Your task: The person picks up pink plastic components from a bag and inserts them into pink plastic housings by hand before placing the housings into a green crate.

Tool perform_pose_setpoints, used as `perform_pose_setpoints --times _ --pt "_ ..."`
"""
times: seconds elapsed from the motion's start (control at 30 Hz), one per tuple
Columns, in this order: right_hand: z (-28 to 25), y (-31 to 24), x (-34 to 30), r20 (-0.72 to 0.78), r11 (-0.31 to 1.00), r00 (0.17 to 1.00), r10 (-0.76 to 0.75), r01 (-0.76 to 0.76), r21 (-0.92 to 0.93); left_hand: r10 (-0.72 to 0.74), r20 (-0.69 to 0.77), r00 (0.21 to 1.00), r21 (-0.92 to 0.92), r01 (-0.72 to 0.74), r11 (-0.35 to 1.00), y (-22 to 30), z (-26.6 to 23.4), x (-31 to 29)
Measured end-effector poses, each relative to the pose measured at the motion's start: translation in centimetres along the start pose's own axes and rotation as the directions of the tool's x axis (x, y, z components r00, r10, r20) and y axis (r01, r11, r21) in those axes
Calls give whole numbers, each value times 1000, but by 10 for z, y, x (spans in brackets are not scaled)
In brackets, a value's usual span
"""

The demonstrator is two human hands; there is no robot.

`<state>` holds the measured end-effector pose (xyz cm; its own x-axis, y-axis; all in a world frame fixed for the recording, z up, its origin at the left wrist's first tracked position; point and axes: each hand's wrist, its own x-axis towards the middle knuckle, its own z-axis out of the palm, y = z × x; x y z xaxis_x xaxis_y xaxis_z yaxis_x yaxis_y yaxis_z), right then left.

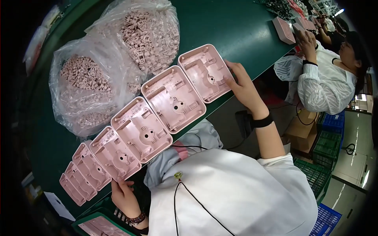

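Several pink plastic housings [176,100] lie in a slanting row along the table's near edge, open sides up, showing screw posts and round holes. My right hand [244,84] grips the outer side of the end housing [206,72], its thumb at the rim and fingers along the wall. Lower down, my left hand [124,196] is at the near edge of another housing [115,153], fingertips against its corner. Its thumb and fingers are apart, and part of the fingers is hidden. The smallest-looking housings [78,183] are at the row's left end.
Two clear plastic bags, one [84,84] with small pink parts and another [147,37] with larger ones, stand behind the row on the green table [220,23]. A green crate [88,220] is below left. At right a co-worker [327,74] sits near a cardboard box [301,131].
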<state>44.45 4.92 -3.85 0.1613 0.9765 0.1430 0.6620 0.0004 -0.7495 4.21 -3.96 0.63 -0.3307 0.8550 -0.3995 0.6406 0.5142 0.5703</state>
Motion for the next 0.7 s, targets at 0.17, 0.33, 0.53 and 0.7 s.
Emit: perform_pose_setpoints --times 0.17,0.33,0.53,0.7 --pt "-8 -11 9 158 988 984 88 -106 114 144 -144 979 257 -103 961 0 10 3" --pt "-12 -6 7 152 970 974 167 -190 152 237 -168 957 288 -182 940 -1 8 1" --pt "-30 18 16 -111 984 991 77 -57 171 286 156 945 207 -314 927 50 12 2" --pt "-105 80 77 -212 970 963 166 -198 -142 486 356 798 116 -554 825 135 72 16"
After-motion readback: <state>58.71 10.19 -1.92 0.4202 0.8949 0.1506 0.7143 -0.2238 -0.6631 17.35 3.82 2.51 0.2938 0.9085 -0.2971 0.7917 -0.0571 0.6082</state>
